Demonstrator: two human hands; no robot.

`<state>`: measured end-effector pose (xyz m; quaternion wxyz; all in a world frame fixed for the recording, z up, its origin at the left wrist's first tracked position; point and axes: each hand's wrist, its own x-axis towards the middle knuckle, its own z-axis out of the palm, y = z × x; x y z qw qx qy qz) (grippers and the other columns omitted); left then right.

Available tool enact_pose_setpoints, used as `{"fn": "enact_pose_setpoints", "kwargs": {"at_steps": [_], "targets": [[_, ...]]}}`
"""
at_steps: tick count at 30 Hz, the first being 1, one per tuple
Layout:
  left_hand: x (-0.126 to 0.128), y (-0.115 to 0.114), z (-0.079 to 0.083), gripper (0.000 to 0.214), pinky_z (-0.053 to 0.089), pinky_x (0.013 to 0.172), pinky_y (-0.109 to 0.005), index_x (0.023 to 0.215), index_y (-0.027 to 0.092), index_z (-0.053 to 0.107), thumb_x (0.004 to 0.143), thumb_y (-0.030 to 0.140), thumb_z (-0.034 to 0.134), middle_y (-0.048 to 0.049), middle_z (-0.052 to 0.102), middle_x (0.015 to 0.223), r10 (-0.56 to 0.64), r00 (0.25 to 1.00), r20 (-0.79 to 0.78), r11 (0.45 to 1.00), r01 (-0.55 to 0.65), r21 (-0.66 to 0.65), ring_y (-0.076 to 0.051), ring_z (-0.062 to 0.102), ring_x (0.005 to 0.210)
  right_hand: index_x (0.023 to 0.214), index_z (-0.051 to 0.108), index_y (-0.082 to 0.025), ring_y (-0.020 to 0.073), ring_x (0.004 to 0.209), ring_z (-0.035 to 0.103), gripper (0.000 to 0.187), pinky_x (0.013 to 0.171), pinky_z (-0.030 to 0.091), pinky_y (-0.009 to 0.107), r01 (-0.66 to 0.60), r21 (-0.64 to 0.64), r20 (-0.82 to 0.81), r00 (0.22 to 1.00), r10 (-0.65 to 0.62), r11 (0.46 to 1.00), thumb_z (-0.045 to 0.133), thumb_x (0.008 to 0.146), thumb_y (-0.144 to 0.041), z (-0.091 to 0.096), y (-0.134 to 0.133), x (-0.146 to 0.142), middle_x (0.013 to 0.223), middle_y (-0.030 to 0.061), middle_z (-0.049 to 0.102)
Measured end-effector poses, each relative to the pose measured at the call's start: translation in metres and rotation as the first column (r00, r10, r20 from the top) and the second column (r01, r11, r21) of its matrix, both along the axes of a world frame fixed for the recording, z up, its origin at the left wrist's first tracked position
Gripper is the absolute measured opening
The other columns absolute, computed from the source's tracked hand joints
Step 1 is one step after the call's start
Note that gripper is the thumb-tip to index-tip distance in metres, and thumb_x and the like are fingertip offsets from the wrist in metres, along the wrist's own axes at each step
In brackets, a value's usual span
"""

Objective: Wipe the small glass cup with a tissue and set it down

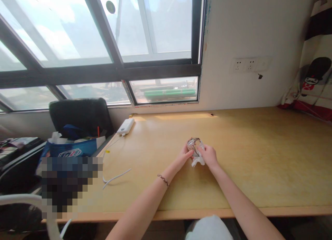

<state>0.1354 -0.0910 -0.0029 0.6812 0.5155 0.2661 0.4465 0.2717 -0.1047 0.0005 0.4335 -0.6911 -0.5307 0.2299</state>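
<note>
Above the middle of the wooden table [256,153], my left hand [185,153] is closed around a small round, shiny object with brown and silvery patches [193,144]. Its exact kind is too small to make out. My right hand [210,155] pinches a crumpled white tissue [198,160] against the right side of that object. The two hands are close together, with the thumbs near the object's face. Part of the object is hidden behind the fingers and the tissue.
A white power strip [126,126] lies at the table's left edge, its cable [116,177] looping forward. Left of the table are a black chair [80,110] and a blue bag [72,148]. Wall sockets [244,65] and a patterned curtain [319,67] are at the right.
</note>
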Motion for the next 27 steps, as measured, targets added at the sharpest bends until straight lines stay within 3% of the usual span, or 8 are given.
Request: {"fn": "enact_pose_setpoints", "kwargs": {"at_steps": [3,7,10,12,16,20,24,27], "targets": [[-0.002,0.0,0.001,0.072,0.045,0.052,-0.021,0.121,0.024,0.036,0.059,0.035,0.07,-0.0071,0.054,0.107,-0.005,1.0,0.0,1.0,0.005,-0.019,-0.009,0.054,0.06,0.054,0.059,-0.014,0.0125,0.045,0.046,0.039,0.042,0.029,0.021,0.017,-0.011,-0.025,1.0,-0.018,1.0,0.049,0.068,-0.05,0.002,0.0,0.002,0.046,0.002,0.055],[-0.006,0.005,0.001,0.053,0.041,0.044,-0.018,0.112,0.022,0.042,0.068,0.046,0.058,-0.0056,0.057,0.095,0.051,0.994,0.098,0.983,-0.033,-0.183,-0.01,0.056,0.059,0.073,0.063,-0.014,0.0138,0.053,0.05,0.042,0.048,0.035,0.022,0.03,0.138,-0.028,0.999,-0.027,0.99,0.043,0.074,-0.051,0.014,-0.005,0.0,0.06,0.0042,0.06],[-0.008,0.007,0.002,0.05,0.045,0.048,-0.022,0.111,0.023,0.043,0.072,0.053,0.048,-0.0042,0.059,0.087,0.029,0.99,0.138,0.959,0.012,-0.283,-0.011,0.057,0.057,0.091,0.062,-0.018,0.0151,0.067,0.054,0.038,0.056,0.039,0.022,-0.102,0.29,-0.031,0.993,0.115,0.952,0.043,0.077,-0.047,0.024,-0.012,-0.005,0.088,0.007,0.061],[-0.01,0.007,0.004,0.046,0.047,0.055,-0.026,0.109,0.022,0.046,0.074,0.052,0.045,-0.0037,0.06,0.083,0.016,0.985,0.174,0.95,0.039,-0.309,-0.013,0.058,0.059,0.09,0.064,-0.021,0.0164,0.077,0.055,0.033,0.062,0.041,0.022,-0.243,0.321,-0.015,0.965,0.261,0.915,0.043,0.078,-0.044,0.027,-0.016,-0.009,0.097,0.006,0.059],[-0.009,0.003,0.007,0.041,0.046,0.054,-0.026,0.101,0.018,0.052,0.074,0.048,0.047,-0.0033,0.06,0.075,0.032,0.972,0.231,0.958,0.036,-0.285,-0.014,0.057,0.058,0.076,0.066,-0.021,0.0168,0.066,0.056,0.035,0.061,0.042,0.024,-0.506,0.26,-0.125,0.827,0.548,0.822,0.041,0.08,-0.045,0.024,-0.021,-0.017,0.073,0.0037,0.063],[-0.006,0.001,0.006,0.044,0.042,0.044,-0.025,0.098,0.016,0.053,0.074,0.051,0.045,-0.0032,0.059,0.069,0.012,0.968,0.249,0.958,0.06,-0.28,-0.013,0.053,0.049,0.085,0.063,-0.017,0.0155,0.047,0.053,0.043,0.047,0.04,0.025,-0.542,0.19,-0.288,0.766,0.575,0.818,0.032,0.083,-0.047,0.017,-0.019,-0.019,0.05,0.0002,0.057],[-0.007,0.005,0.003,0.033,0.041,0.045,-0.02,0.086,0.015,0.055,0.072,0.045,0.051,-0.001,0.058,0.065,0.076,0.949,0.305,0.932,0.041,-0.359,-0.01,0.054,0.051,0.077,0.063,-0.017,0.0161,0.064,0.057,0.035,0.063,0.043,0.027,-0.501,0.321,0.031,0.854,0.52,0.804,0.034,0.086,-0.036,0.019,-0.016,-0.016,0.069,0.0039,0.063],[-0.009,0.007,0.001,0.033,0.036,0.038,-0.017,0.08,0.016,0.055,0.072,0.047,0.051,0.001,0.056,0.061,0.048,0.952,0.304,0.913,0.081,-0.399,-0.008,0.05,0.046,0.084,0.063,-0.02,0.0175,0.081,0.056,0.029,0.076,0.042,0.03,-0.527,0.381,0.239,0.85,0.47,0.759,0.035,0.086,-0.026,0.023,-0.017,-0.012,0.085,0.0056,0.063]]}}
